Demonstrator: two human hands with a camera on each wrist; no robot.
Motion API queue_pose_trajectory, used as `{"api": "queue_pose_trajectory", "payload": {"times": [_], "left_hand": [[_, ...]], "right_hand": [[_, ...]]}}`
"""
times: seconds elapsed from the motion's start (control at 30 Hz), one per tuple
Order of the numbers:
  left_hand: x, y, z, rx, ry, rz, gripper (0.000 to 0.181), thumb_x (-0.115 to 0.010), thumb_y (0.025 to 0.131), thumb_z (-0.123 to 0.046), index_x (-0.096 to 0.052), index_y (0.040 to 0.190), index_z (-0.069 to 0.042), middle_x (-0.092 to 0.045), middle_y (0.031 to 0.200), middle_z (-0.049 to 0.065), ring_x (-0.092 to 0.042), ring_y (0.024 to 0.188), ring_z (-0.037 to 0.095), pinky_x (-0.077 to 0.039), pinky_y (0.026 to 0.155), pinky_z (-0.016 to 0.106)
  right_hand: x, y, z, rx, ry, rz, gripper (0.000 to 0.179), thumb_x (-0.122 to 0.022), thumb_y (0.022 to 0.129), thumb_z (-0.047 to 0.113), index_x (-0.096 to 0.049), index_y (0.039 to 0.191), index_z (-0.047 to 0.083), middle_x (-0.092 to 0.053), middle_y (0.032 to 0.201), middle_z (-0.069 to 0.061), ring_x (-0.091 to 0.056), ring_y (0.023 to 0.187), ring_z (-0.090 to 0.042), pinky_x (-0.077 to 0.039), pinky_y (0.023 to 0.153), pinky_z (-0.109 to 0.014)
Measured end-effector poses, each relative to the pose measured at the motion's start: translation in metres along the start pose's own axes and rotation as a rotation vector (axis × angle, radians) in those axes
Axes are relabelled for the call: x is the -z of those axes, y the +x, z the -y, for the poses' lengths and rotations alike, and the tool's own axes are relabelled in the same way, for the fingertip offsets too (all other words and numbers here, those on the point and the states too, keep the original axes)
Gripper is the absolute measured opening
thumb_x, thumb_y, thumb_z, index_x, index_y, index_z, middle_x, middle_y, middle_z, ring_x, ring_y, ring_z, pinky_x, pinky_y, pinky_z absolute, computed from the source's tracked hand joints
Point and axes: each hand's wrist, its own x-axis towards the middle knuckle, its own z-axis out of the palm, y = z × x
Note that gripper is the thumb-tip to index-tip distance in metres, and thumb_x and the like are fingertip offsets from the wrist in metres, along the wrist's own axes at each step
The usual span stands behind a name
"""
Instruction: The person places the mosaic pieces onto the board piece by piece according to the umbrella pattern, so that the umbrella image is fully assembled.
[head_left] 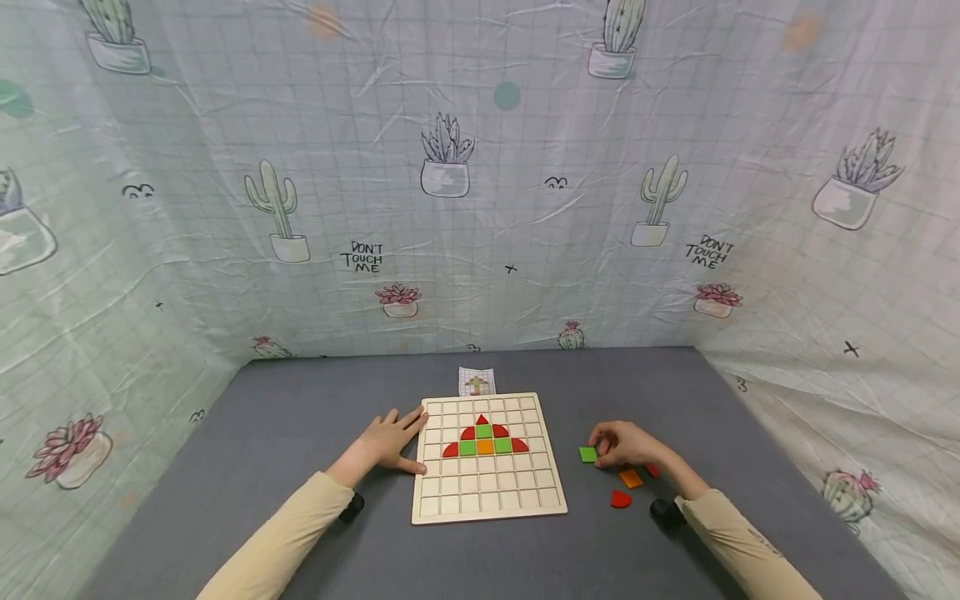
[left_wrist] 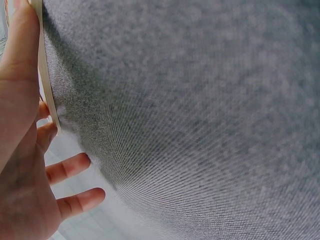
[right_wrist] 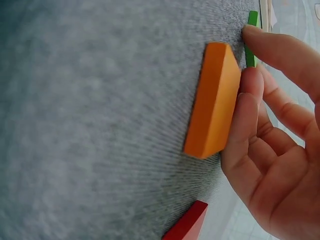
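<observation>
A pale wooden grid board (head_left: 491, 501) lies on the table, with red, green and orange tiles set in its upper middle. At its left edge my left hand (head_left: 387, 440) rests with spread fingers, the thumb and some fingertips touching the rim (left_wrist: 46, 80). To the right of the board my right hand (head_left: 628, 443) pinches a green square tile (head_left: 587, 455) between thumb and finger, low at the tabletop. Beside that hand lie an orange tile (head_left: 631, 478) and a red rounded tile (head_left: 620, 499). Another red piece (head_left: 652, 470) is partly hidden by the hand.
A small printed card (head_left: 477, 382) showing a coloured pattern lies at the board's far edge. The grey table (head_left: 322, 408) ends against a cactus-print curtain (head_left: 510, 217) at the back and sides. Dark wrist cameras (head_left: 666, 513) sit under both wrists.
</observation>
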Motion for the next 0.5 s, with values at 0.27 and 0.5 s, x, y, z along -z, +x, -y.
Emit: {"api": "queue_pose_trajectory", "payload": {"times": [0.27,0.5], "left_hand": [[-0.0021,0.0002,-0.0003,-0.003,-0.011,-0.005,0.095,-0.056,0.071,-0.064,-0.023,0.143,-0.011,-0.022,0.149,0.007,-0.028,0.129,0.042,-0.029,0.096,0.057],[-0.0012,0.0006,0.0005,-0.002,-0.006,-0.009,0.095,-0.056,0.071,-0.065,-0.023,0.143,-0.011,-0.023,0.148,0.007,-0.028,0.129,0.042,-0.029,0.096,0.057]], "right_hand": [[-0.0012,-0.0009,0.0004,-0.025,0.014,0.008,0.025,-0.070,0.075,0.010,-0.057,0.093,0.000,-0.054,0.071,-0.004,-0.045,0.053,-0.008,-0.041,0.050,-0.024],[-0.0003,0.0005,0.0011,-0.012,0.012,0.003,0.023,-0.070,0.075,0.009,-0.056,0.091,0.000,-0.054,0.071,-0.005,-0.047,0.054,-0.009,-0.042,0.050,-0.024]]}}
